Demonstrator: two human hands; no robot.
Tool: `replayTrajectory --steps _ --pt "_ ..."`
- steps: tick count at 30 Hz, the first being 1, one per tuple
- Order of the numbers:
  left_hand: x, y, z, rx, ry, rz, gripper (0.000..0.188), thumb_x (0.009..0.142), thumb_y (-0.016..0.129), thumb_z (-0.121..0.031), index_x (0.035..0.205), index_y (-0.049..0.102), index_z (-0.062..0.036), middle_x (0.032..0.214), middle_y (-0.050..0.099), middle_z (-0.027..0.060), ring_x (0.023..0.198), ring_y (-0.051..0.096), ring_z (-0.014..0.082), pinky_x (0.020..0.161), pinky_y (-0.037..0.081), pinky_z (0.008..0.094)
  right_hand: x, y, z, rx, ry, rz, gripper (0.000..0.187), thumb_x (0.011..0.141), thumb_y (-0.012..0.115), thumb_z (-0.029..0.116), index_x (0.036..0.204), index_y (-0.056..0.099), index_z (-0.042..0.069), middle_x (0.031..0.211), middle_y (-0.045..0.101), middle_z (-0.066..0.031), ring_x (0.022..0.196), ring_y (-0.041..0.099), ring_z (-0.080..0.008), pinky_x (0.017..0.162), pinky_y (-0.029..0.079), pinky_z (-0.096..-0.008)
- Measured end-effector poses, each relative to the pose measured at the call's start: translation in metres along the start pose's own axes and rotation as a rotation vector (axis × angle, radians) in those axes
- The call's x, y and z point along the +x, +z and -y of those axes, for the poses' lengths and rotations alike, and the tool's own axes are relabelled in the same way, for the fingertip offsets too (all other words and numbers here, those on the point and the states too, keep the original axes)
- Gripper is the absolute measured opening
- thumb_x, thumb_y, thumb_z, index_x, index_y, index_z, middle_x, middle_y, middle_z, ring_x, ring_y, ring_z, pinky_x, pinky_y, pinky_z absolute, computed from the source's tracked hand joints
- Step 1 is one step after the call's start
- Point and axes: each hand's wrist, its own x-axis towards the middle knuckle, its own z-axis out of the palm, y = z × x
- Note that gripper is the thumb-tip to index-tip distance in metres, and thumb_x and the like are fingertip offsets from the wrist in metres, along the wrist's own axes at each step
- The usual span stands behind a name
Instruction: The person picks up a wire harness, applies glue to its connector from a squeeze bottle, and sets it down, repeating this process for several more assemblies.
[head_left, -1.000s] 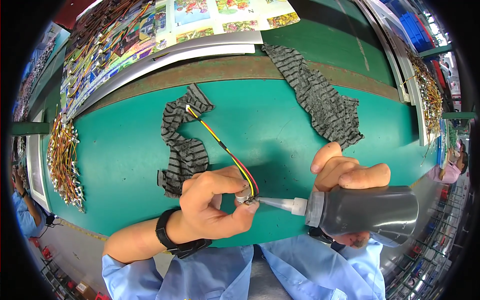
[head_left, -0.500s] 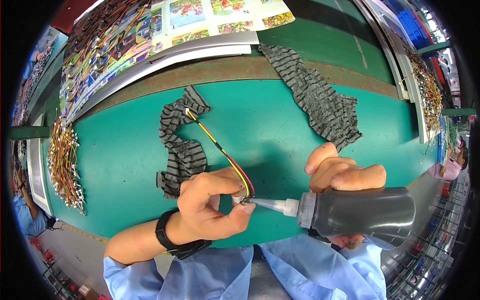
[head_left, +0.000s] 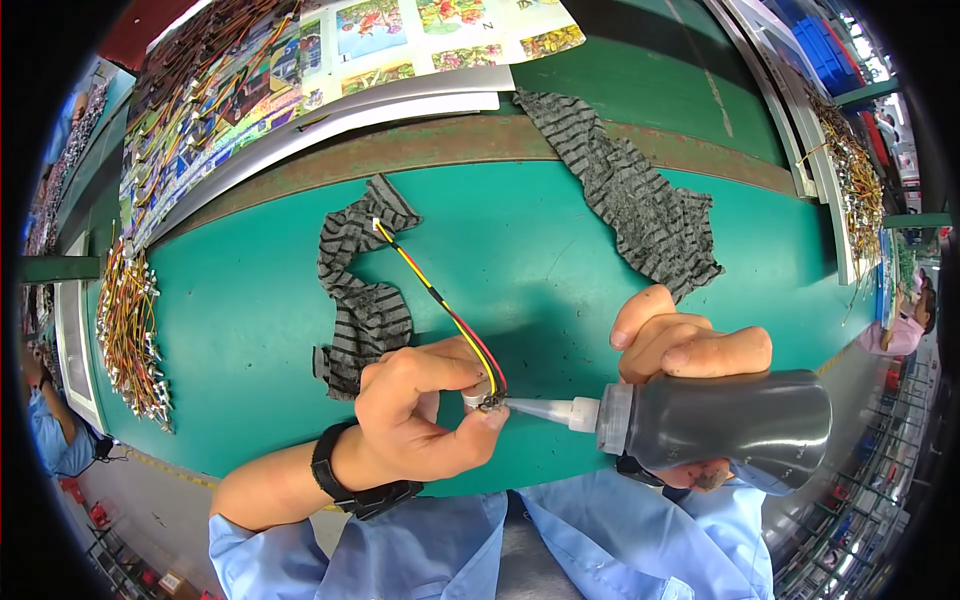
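Between thumb and forefinger, my left hand (head_left: 430, 408) pinches a small round silver metal part (head_left: 477, 398). From it a red, yellow and black wire lead (head_left: 436, 293) runs up and away to a small white plug (head_left: 376, 223). My right hand (head_left: 690, 340) grips a squeeze bottle (head_left: 735, 422) of dark liquid, lying sideways with its fingers over the top. The bottle's thin clear nozzle (head_left: 540, 408) points left, its tip at the wire end of the metal part. Whether liquid comes out is too small to tell.
Two striped grey cloth pieces lie on the green mat, one (head_left: 365, 290) beyond my left hand, another (head_left: 630, 190) at the far right. Bundled wire leads (head_left: 135, 335) hang at the left edge. Printed sheets (head_left: 400, 45) with more leads cover the back left. Other people sit at both sides.
Almost nothing differs. The nozzle tip stays at the metal part, and both hands keep their hold with only a very slight shift.
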Motion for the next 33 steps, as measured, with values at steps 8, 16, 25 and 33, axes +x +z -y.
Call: replayTrajectory --steps 8,16,25,33 --pt "0.0002 0.0003 0.0002 -0.007 0.009 -0.007 0.025 0.086 0.060 -0.002 0.102 0.041 0.0033 0.075 0.059 0.0173 0.058 0.051 0.0172 0.052 0.040 0.0314 0.0013 -0.0011 0.0016 0.012 0.016 0.029 0.074 0.070 0.081 0.051 0.107 0.045 -0.001 0.059 0.050 -0.0027 0.048 0.046 -0.0155 0.066 0.045 -0.0431" --pt "-0.0010 -0.0004 0.0018 -0.001 0.016 -0.005 0.025 0.087 0.060 -0.002 0.102 0.041 0.0031 0.075 0.059 0.0166 0.058 0.051 0.0170 0.052 0.040 0.0313 0.0004 0.0000 -0.0011 0.015 0.017 0.027 0.074 0.070 0.080 0.052 0.107 0.045 -0.001 0.060 0.051 -0.0030 0.049 0.047 -0.0156 0.066 0.045 -0.0429" --pt "0.0005 0.0014 -0.0004 -0.011 0.005 -0.013 0.024 0.087 0.060 -0.002 0.101 0.041 0.0024 0.076 0.058 0.0156 0.058 0.052 0.0166 0.052 0.040 0.0310 0.0023 -0.0022 0.0014 0.019 0.017 0.043 0.075 0.070 0.080 0.052 0.108 0.044 -0.002 0.060 0.051 -0.0034 0.050 0.048 -0.0160 0.066 0.046 -0.0436" --pt "0.0005 0.0046 0.0012 -0.056 0.005 -0.087 0.022 0.077 0.062 0.005 0.093 0.047 0.0050 0.072 0.059 0.0149 0.058 0.054 0.0159 0.052 0.044 0.0286 -0.0006 -0.0007 -0.0012 -0.009 -0.001 -0.015 0.074 0.071 0.081 0.050 0.109 0.044 -0.002 0.061 0.052 -0.0034 0.050 0.048 -0.0164 0.067 0.046 -0.0441"
